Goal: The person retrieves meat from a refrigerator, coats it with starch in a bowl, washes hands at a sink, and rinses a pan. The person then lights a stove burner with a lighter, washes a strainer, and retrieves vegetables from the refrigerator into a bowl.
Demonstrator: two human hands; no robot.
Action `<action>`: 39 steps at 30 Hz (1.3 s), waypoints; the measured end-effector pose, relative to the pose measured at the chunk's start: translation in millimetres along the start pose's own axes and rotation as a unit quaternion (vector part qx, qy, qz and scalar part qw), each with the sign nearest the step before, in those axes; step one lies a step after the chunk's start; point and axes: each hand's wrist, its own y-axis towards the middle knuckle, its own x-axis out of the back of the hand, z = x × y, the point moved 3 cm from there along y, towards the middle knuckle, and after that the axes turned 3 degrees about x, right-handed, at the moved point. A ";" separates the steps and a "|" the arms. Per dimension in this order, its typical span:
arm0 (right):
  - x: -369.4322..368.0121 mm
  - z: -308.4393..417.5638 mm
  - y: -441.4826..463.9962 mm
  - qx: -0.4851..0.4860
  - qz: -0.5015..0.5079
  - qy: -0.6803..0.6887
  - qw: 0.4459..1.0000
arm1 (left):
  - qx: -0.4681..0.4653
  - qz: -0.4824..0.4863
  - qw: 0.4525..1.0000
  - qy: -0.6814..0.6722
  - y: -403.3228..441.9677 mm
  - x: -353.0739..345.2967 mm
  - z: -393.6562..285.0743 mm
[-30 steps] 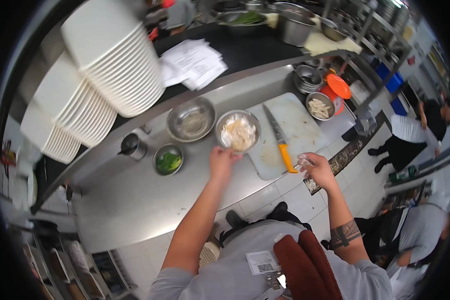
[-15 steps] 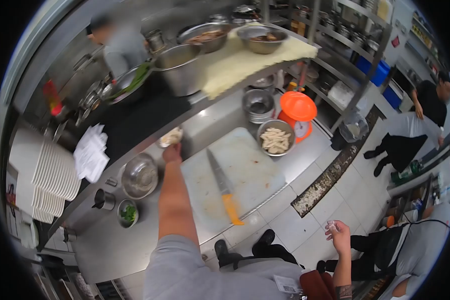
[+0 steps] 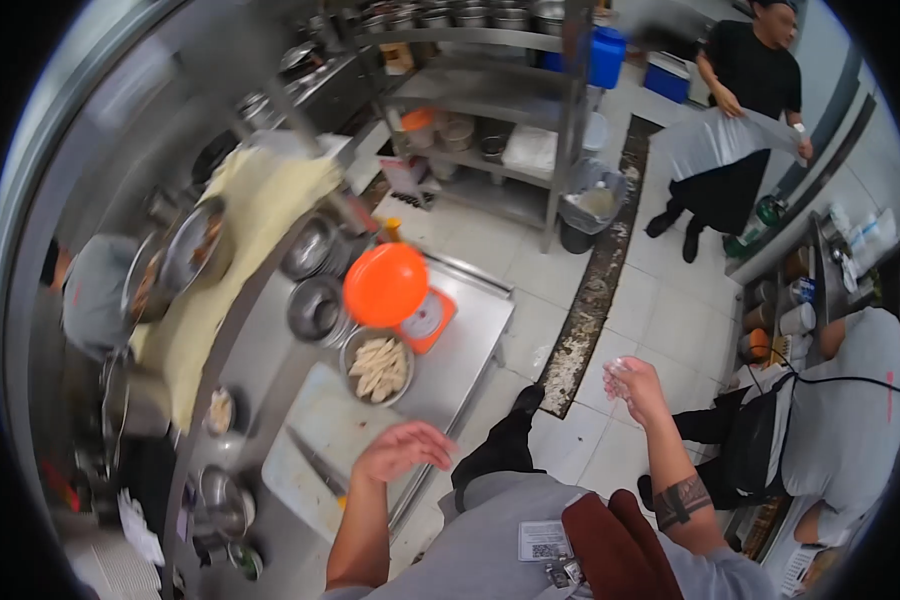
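My left hand (image 3: pixel 405 450) hovers over the near edge of the cutting board (image 3: pixel 315 395), fingers stretched out and holding nothing. Partly behind my left forearm and hand lies a knife (image 3: pixel 315 462) with a yellow handle. My right hand (image 3: pixel 634 388) is raised over the floor, away from the counter, with its fingers curled together. Something whitish or clear shows at its fingertips, too small to name. A steel bowl of pale strips (image 3: pixel 378 368) stands at the board's far corner, beside an orange scale (image 3: pixel 388 285). A small bowl with pale food (image 3: pixel 220 411) sits left of the board.
Steel bowls (image 3: pixel 317 310) stand behind the board, others at the left. A metal shelf rack (image 3: pixel 490 95) and a lined bin (image 3: pixel 592 205) stand ahead. One person (image 3: pixel 755 90) holds a plastic sheet; another person (image 3: pixel 850 385) is close on my right. A floor drain (image 3: pixel 595 290) crosses the tiles.
The view has turned to the right. My left hand has drawn back from the small bowl of pale food, which stays on the counter. My right hand remains raised with fingers curled.
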 end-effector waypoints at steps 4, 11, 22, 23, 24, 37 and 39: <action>30.3 42.8 81.7 0.004 -0.005 -0.005 1.000 | 0.079 0.068 0.994 0.035 128.1 -5.4 -23.0; 141.9 97.4 149.8 -0.009 -0.120 0.085 0.989 | 0.184 -0.044 0.913 0.362 365.7 -0.2 -54.0; 321.5 195.5 339.2 -0.010 -0.164 0.260 0.951 | 0.170 0.018 0.601 0.781 640.7 -24.6 -84.7; 324.5 222.8 367.3 -0.006 -0.124 0.251 0.960 | 0.189 -0.003 0.600 0.778 653.9 -32.4 -89.8; 323.9 249.8 393.4 -0.003 -0.085 0.242 0.967 | 0.209 -0.024 0.598 0.773 665.1 -38.0 -95.1; 342.5 489.7 802.8 0.011 0.030 0.222 0.975 | 0.052 -0.282 0.749 0.597 934.6 11.3 -132.0; 361.6 505.2 866.6 -0.008 0.017 0.213 0.977 | 0.051 -0.275 0.734 0.619 1009.5 17.8 -156.6</action>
